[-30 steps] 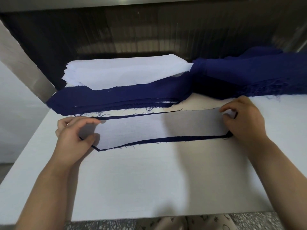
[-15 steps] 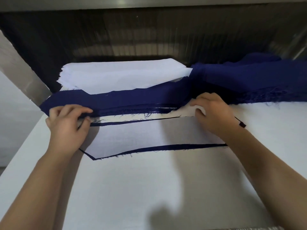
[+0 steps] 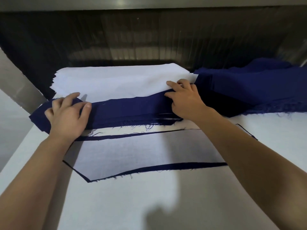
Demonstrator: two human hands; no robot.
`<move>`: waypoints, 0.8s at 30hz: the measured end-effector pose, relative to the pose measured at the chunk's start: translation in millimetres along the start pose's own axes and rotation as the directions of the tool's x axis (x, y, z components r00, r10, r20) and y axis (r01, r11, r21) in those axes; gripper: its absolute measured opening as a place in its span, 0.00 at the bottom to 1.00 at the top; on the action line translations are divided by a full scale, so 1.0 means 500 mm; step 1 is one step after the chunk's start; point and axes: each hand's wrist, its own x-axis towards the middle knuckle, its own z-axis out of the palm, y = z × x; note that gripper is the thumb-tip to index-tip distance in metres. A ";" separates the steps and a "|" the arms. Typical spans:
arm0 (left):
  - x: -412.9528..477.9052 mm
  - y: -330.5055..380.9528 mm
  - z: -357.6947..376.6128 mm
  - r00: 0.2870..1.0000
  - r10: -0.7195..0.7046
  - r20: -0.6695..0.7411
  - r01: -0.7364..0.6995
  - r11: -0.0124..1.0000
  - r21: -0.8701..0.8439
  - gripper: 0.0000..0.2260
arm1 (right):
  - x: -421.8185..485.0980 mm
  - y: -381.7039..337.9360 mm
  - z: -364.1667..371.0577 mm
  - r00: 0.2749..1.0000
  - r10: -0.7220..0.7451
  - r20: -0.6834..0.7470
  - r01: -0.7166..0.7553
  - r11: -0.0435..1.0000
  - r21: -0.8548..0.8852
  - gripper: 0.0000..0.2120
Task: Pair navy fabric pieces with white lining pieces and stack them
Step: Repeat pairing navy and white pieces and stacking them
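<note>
Two hands are on the navy stack (image 3: 129, 110) at the far side of the desk (image 3: 132, 205)! The left hand (image 3: 66, 115) lies flat on its left end, fingers (image 3: 73, 97) spread. The right hand (image 3: 184, 100) works the right end, fingers bent where navy meets the white lining pile (image 3: 116, 80) behind; whether they pinch a piece, I cannot tell. Nearer, a white lining piece (image 3: 141, 153) lies on a navy piece (image 3: 166, 167), dark edges showing. A loose navy heap (image 3: 249, 83) sits right.
</note>
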 end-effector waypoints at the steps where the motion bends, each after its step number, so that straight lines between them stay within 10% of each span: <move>1: 0.005 -0.002 0.001 1.000 0.017 0.014 -0.017 1.000 0.017 0.24 | 0.006 0.000 0.000 1.000 -0.008 0.013 0.008 1.000 -0.009 0.20; 10: 0.041 -0.009 0.000 0.980 0.027 0.196 -0.055 0.989 0.138 0.24 | 0.022 0.014 -0.018 1.000 0.005 -0.016 -0.003 0.995 0.097 0.24; 24: 0.026 0.001 -0.021 0.982 0.160 0.098 -0.165 0.985 0.047 0.10 | 0.012 -0.013 -0.043 0.965 0.107 -0.241 0.015 0.890 0.456 0.14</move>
